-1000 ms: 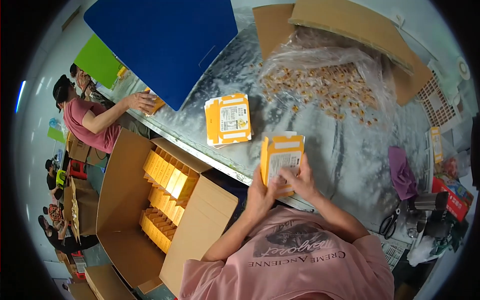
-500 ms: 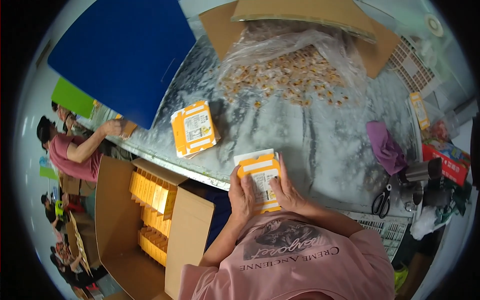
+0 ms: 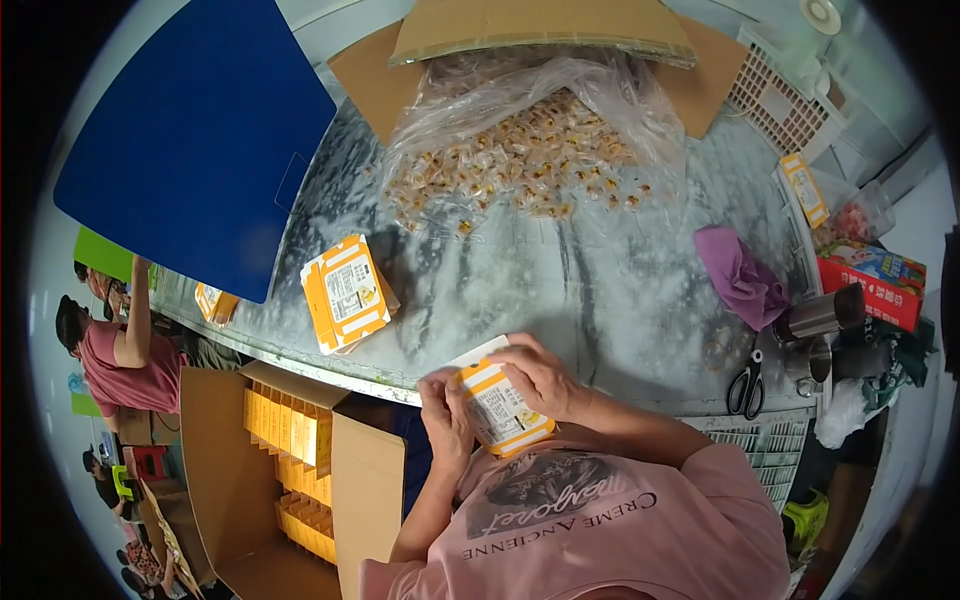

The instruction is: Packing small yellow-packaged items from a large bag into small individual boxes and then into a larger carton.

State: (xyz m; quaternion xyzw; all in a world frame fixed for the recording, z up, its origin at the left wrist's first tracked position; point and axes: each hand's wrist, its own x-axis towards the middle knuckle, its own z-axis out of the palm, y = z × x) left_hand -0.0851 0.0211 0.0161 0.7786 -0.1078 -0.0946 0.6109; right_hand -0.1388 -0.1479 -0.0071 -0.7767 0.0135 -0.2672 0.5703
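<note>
A yellow-and-white carton [image 3: 502, 412] with printed panels is held between my two hands, close to my shirt at the near edge of the table. My left hand [image 3: 446, 418] is closed on its left edge, the thumb lying over the face. My right hand [image 3: 545, 378] grips the top right corner, fingers bent over the white upper flap. Whether the carton is a single one or several flat ones together, I cannot tell. Ahead and to the left, a stack of similar flat cartons [image 3: 348, 294] lies on the marbled table [image 3: 480, 290].
Small wrapped pieces [image 3: 540, 150] spill from a clear bag in an open cardboard box [image 3: 540, 28] at the back. Scissors [image 3: 746, 386], a purple cloth [image 3: 738, 276] and metal cups [image 3: 820, 315] lie right. At left are a blue panel [image 3: 200, 140], a box of yellow cartons [image 3: 255, 480] and a co-worker [image 3: 130, 350].
The carton has tilted, its top swinging right. My right hand has moved up to its top corner, my left to its left edge. The co-worker's hand has moved off the small carton at left.
</note>
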